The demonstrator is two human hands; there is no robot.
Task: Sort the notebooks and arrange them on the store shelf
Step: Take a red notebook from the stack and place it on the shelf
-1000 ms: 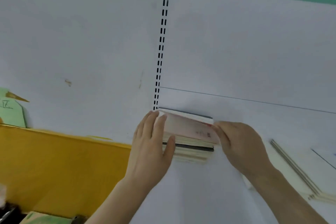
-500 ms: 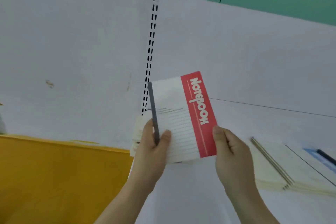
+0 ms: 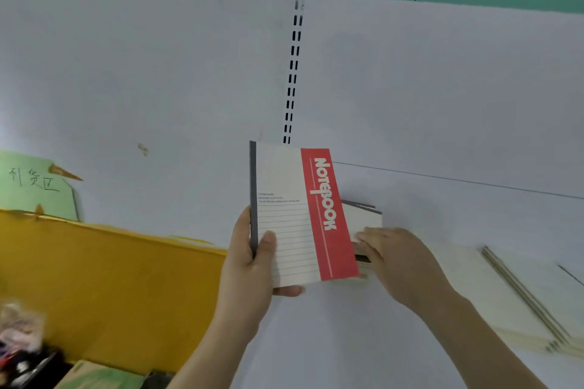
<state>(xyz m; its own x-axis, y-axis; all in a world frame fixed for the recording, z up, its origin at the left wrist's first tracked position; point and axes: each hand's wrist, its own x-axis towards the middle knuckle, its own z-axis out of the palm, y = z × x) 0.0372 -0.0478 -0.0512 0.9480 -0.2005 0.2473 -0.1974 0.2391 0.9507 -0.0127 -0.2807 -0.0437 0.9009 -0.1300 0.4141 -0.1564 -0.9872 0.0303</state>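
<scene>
A: How far along is the sorting?

B: Early, I'd judge. The left hand is clamped on one red notebook, held upright. The right hand, fingers loose, rests on the small pile just behind it.

A: Anything sorted?

B: A flat stack lies on the shelf, right of that hand.

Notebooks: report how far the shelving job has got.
Done: a flat row of notebooks lies on the shelf at right. In hand: the left hand holds a red-banded notebook upright, while the right hand rests on a small stack behind it. Left: placing the held notebook and sorting that stack. Whether more notebooks wait out of view cannot be told.
</scene>
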